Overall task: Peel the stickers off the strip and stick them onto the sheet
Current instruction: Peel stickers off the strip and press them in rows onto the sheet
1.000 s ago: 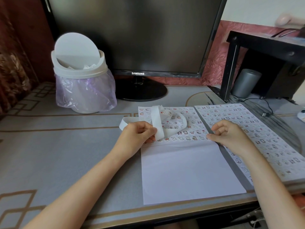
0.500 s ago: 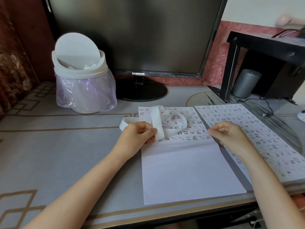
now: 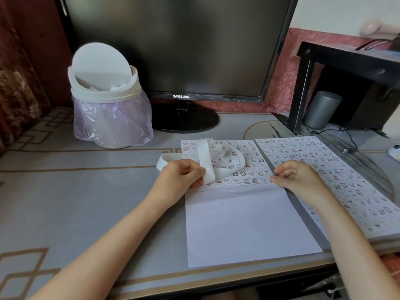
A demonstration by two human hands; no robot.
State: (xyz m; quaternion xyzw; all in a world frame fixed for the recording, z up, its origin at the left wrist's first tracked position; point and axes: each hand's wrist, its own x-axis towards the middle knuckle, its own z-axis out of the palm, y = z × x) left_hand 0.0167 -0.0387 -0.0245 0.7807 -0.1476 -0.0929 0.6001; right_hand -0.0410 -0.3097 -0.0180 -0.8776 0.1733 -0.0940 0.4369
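A white sheet point(image 3: 244, 224) lies on the desk in front of me. Its upper part is filled with rows of small cartoon stickers and its lower part is bare. My left hand point(image 3: 179, 176) pinches a long white backing strip point(image 3: 206, 161) at the sheet's left edge. The strip curls in loops over the sticker rows. My right hand point(image 3: 298, 178) has its fingers curled, with the thumb and fingertip down on the sheet's right edge at the end of the lowest sticker row. Whether a sticker lies under them is hidden.
A second sheet point(image 3: 324, 165) covered with stickers lies to the right. A white swing-lid bin point(image 3: 108, 109) with a plastic liner stands at the back left, beside a monitor point(image 3: 173, 50). A black stand point(image 3: 346, 61), a grey cylinder point(image 3: 322, 109) and a cable point(image 3: 346, 148) are at the back right.
My right hand shifted slightly at the sheet's right edge, and its fingertips are down on the lowest row again. The left hand and the strip stayed put.
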